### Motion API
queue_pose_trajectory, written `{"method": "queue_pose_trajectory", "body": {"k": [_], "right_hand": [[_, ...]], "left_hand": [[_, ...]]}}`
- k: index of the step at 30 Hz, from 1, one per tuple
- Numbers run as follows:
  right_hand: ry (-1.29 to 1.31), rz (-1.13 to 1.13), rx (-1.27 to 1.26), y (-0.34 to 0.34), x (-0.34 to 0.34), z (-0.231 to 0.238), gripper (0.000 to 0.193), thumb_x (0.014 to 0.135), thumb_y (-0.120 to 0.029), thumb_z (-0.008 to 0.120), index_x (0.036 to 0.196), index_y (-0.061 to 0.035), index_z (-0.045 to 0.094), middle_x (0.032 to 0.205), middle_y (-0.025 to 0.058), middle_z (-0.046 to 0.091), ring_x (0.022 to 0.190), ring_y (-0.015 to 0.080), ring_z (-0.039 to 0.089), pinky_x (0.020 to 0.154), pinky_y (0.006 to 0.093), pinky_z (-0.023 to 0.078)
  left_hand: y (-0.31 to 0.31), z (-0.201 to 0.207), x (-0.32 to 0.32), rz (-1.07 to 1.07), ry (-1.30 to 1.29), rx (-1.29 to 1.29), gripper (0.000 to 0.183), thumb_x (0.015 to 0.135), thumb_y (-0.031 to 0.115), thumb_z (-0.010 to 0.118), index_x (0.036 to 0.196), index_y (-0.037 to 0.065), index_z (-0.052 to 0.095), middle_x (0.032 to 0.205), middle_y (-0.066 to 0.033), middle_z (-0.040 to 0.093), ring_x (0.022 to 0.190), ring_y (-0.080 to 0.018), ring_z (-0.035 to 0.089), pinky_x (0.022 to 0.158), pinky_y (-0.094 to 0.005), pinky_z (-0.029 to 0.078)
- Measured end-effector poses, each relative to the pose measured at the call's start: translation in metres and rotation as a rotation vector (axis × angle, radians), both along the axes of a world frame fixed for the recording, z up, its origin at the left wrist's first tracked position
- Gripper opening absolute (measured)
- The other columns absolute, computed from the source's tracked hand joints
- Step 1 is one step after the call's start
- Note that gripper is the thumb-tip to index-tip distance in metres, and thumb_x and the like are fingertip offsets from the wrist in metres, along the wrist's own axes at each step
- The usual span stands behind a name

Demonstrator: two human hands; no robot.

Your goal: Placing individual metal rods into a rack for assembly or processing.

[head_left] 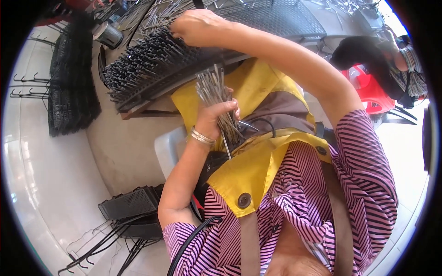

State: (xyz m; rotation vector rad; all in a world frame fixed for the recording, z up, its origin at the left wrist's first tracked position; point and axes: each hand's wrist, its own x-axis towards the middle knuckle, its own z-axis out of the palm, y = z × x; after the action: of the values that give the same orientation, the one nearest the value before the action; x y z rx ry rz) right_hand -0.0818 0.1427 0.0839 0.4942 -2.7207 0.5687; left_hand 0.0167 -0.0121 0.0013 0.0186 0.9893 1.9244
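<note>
A bundle of thin grey metal rods (214,89) stands nearly upright in my left hand (214,115), fingers and thumb wrapped round it, in front of my yellow apron (271,78). My right hand (198,27) reaches across to the far side, knuckles up and fingers curled down at the edge of a dense block of upright dark rods (147,62). These rods stand packed in a long dark rack (161,83) on the worktable. My right fingertips are hidden behind the hand, so I cannot see what they hold.
Loose rods lie over the table's far side, near a perforated dark panel (281,20) and a metal can (108,35). Stacked black racks with hooks (73,78) stand at left, more black perforated parts (129,207) at lower left. At right is a red stool (373,94).
</note>
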Motion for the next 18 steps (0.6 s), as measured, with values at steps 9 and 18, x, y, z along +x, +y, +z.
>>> {"method": "queue_pose_trajectory", "body": {"k": [9,18], "right_hand": [[-0.021,-0.147,-0.033,-0.006,-0.011,-0.013,0.019,0.074,-0.020,0.055,0.077,-0.0026,0.062,0.077,0.0178,0.060,0.078,0.0351,0.058,0.068,0.0430,0.045],[0.096,-0.189,-0.154,-0.005,-0.011,-0.020,0.017,0.075,-0.019,0.055,0.072,-0.0026,0.059,0.071,0.0186,0.058,0.072,0.0358,0.057,0.064,0.0440,0.045]], "left_hand": [[-0.003,-0.003,0.000,-0.030,-0.023,0.013,0.037,0.069,0.002,0.062,0.103,0.001,0.046,0.073,-0.0107,0.056,0.061,-0.0207,0.057,0.056,-0.0334,0.049],[-0.001,-0.005,0.000,-0.014,-0.039,0.021,0.037,0.069,0.001,0.062,0.102,-0.001,0.047,0.072,-0.0100,0.057,0.059,-0.0202,0.057,0.055,-0.0329,0.048]]}}
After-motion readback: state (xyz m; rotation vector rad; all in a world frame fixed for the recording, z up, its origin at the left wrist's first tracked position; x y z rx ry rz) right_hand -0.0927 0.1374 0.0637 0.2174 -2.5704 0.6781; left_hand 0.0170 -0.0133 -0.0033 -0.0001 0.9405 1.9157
